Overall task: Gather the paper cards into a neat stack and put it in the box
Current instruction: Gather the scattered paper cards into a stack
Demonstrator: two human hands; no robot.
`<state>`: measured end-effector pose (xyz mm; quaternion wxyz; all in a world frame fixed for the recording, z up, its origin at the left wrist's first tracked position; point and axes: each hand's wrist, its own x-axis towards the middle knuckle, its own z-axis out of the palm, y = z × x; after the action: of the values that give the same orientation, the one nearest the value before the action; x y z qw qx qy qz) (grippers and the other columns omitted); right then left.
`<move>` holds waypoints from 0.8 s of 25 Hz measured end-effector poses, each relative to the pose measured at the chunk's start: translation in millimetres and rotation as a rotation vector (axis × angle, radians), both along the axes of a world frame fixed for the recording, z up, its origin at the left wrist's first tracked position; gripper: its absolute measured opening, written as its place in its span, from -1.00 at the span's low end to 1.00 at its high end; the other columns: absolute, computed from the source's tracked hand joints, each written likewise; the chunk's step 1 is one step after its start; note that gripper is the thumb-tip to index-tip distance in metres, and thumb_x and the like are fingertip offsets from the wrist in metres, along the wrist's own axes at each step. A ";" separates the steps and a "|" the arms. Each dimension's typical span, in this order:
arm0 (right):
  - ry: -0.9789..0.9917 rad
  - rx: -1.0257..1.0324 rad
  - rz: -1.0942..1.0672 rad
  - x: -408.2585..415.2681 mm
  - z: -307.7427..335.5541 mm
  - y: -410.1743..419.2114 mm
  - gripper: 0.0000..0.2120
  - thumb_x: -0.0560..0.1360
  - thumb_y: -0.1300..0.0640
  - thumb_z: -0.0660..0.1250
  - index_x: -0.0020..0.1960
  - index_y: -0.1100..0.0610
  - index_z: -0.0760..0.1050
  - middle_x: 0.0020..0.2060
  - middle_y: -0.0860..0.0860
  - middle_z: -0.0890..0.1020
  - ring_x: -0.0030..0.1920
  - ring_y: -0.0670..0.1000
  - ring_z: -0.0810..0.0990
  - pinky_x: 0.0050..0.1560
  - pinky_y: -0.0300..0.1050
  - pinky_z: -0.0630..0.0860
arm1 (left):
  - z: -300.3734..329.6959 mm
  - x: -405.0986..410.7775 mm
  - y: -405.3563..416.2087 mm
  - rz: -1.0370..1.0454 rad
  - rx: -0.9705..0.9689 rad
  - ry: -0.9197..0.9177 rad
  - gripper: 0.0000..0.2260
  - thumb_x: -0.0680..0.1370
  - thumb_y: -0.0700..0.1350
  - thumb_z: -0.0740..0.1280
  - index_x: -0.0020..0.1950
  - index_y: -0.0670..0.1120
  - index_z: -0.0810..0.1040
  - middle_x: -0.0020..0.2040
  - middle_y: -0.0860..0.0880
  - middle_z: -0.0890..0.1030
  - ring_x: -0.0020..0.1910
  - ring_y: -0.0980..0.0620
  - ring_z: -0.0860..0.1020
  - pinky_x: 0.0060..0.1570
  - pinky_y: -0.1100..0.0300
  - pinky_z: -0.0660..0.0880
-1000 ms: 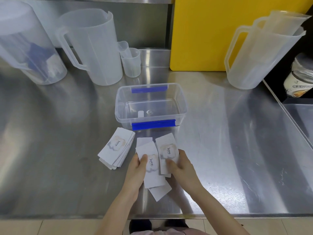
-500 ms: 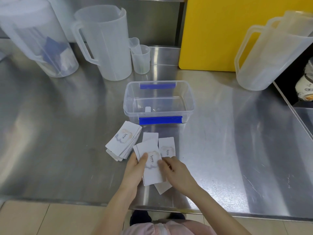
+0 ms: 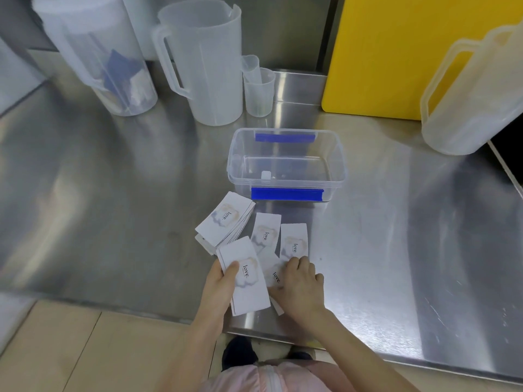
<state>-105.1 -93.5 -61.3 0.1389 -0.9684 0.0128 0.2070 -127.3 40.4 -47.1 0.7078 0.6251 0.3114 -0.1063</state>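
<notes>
A small bundle of cards [image 3: 245, 280] is gripped in the left hand [image 3: 218, 290], thumb pressed on its printed face, held just above the near edge of the steel tabletop [image 3: 113, 207]. The right hand [image 3: 301, 287] is laid palm down on loose cards [image 3: 273, 274] lying flat on the tabletop, its fingers [image 3: 297, 263] curled onto them; no card is seen pinched. Two single cards [image 3: 293, 242] lie beyond the right hand, and a fanned pile [image 3: 225, 222] rests to their left, just before the clear box [image 3: 287, 162], which stands open with blue clips
</notes>
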 end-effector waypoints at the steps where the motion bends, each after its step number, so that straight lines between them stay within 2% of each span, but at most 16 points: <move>1: 0.015 0.000 -0.001 0.7 -0.2 0.0 -0.47 0.39 -0.11 0.33 0.17 0.21 0.28 0.17 0.12 0.42 0.20 0.15 0.41 0.16 0.00 0.35 | -0.6 -1.2 0.6 0.003 0.001 0.003 -0.74 0.58 -0.17 0.13 0.25 -0.11 0.44 0.12 -0.11 0.58 0.10 -0.11 0.56 -0.02 0.08 0.48; 3: 0.026 0.065 -0.005 0.9 2.8 -2.6 -0.68 0.46 0.01 0.26 0.07 0.17 0.25 0.16 0.14 0.47 0.18 0.17 0.46 0.08 0.00 0.38 | -0.3 -2.3 0.7 0.012 0.001 0.014 -0.74 0.58 -0.17 0.13 0.24 -0.13 0.43 0.11 -0.13 0.58 0.04 -0.09 0.56 -0.09 0.11 0.49; 4: 0.046 0.162 -0.034 0.9 5.6 -4.3 -0.80 0.50 0.09 0.19 0.00 0.15 0.20 0.13 0.17 0.51 0.14 0.20 0.49 0.00 -0.01 0.38 | 0.6 -2.9 0.2 0.016 -0.006 0.015 -0.75 0.58 -0.17 0.13 0.23 -0.14 0.43 0.10 -0.13 0.58 0.00 -0.08 0.56 -0.14 0.14 0.49; 6: 0.107 0.416 -0.158 1.9 10.4 -9.8 -0.89 0.54 0.19 0.11 -0.05 0.19 0.17 0.06 0.23 0.55 0.05 0.24 0.52 -0.11 -0.05 0.35 | 1.9 -3.6 -0.7 0.017 -0.023 0.014 -0.76 0.58 -0.18 0.12 0.22 -0.14 0.42 0.08 -0.13 0.58 -0.05 -0.03 0.56 -0.21 0.18 0.47; 8: 0.148 0.622 -0.301 3.1 18.3 -14.6 -0.83 0.54 0.18 0.13 0.06 0.26 0.27 0.00 0.16 0.54 -0.02 0.17 0.50 -0.06 -0.06 0.40 | 2.0 -3.7 -2.5 0.001 -0.038 0.009 -0.76 0.58 -0.17 0.11 0.21 -0.13 0.43 0.08 -0.13 0.58 -0.06 -0.03 0.57 -0.19 0.17 0.48; 10: 0.159 0.776 -0.387 4.1 26.4 -15.9 -0.75 0.53 0.15 0.17 0.16 0.24 0.33 0.02 0.08 0.54 0.01 0.09 0.50 0.08 0.00 0.45 | 1.3 -3.4 -4.8 -0.009 -0.046 0.007 -0.76 0.57 -0.17 0.12 0.20 -0.13 0.44 0.07 -0.13 0.59 -0.04 -0.05 0.57 -0.16 0.14 0.50; 12: 0.188 0.865 -0.405 3.9 32.5 -15.2 -0.76 0.52 0.14 0.19 0.15 0.21 0.37 0.03 0.06 0.56 0.05 0.08 0.53 0.12 -0.02 0.47 | 1.2 -2.3 -7.2 -0.005 -0.057 0.005 -0.76 0.57 -0.17 0.12 0.20 -0.12 0.44 0.06 -0.11 0.60 -0.04 -0.06 0.58 -0.12 0.11 0.52; 14: 0.200 0.838 -0.334 2.9 32.4 -12.2 -0.83 0.52 0.13 0.18 0.05 0.20 0.39 -0.06 0.03 0.56 0.02 0.09 0.52 -0.01 -0.10 0.47 | 2.2 -1.2 -8.7 -0.008 -0.080 -0.015 -0.76 0.57 -0.17 0.12 0.21 -0.09 0.45 0.05 -0.08 0.61 -0.01 -0.06 0.59 -0.06 0.07 0.53; 16: 0.189 0.686 -0.208 0.6 30.4 -7.6 -0.87 0.52 0.08 0.17 -0.07 0.15 0.36 -0.16 0.00 0.50 -0.08 0.06 0.47 -0.21 -0.18 0.39 | 3.3 -0.2 -9.7 -0.026 -0.107 -0.041 -0.76 0.57 -0.15 0.14 0.20 -0.04 0.47 0.06 -0.04 0.63 0.02 -0.04 0.61 -0.02 0.07 0.53; 18: 0.173 0.585 -0.117 -2.1 26.5 -4.0 -0.84 0.52 0.02 0.16 -0.18 0.06 0.34 -0.16 0.03 0.47 -0.12 0.04 0.42 -0.26 -0.20 0.32 | 3.9 0.0 -10.4 -0.046 -0.101 -0.063 -0.78 0.56 -0.15 0.19 0.17 -0.02 0.49 0.05 -0.01 0.64 0.02 -0.02 0.62 -0.02 0.09 0.54; 20: 0.163 0.568 -0.070 -4.4 25.2 -2.2 -0.80 0.52 -0.01 0.17 -0.25 0.02 0.31 -0.19 0.04 0.44 -0.17 0.03 0.41 -0.33 -0.26 0.27 | 2.4 -0.5 -11.2 -0.061 -0.079 -0.071 -0.76 0.54 -0.17 0.24 0.19 -0.05 0.48 0.08 -0.05 0.64 0.05 -0.05 0.61 0.02 0.07 0.53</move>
<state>-109.6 -95.7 -36.1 0.4099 -0.8699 -0.0014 0.2743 -127.8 29.2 -44.7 0.7389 0.6093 0.2625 -0.1177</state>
